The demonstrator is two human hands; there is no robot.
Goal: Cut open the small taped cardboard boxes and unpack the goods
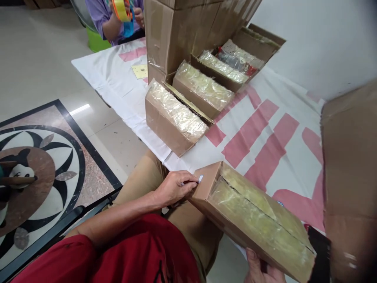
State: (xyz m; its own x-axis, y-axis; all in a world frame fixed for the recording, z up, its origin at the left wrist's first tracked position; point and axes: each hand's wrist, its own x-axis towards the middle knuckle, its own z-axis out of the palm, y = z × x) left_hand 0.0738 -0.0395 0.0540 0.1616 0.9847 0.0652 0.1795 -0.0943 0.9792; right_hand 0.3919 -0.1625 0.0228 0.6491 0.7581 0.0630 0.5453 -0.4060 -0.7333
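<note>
A long cardboard box with yellowed tape along its top seam lies tilted across my lap, at the edge of the white and pink sheet. My left hand is closed at the box's near end, pinching a small white thing against the corner. From below, my right hand holds the box's underside at the bottom of the view; its fingers are mostly hidden.
Two taped boxes lie in a row on the sheet, next to open cartons and a tall carton. A large carton stands at the right. Another person sits at the far end with tape rolls.
</note>
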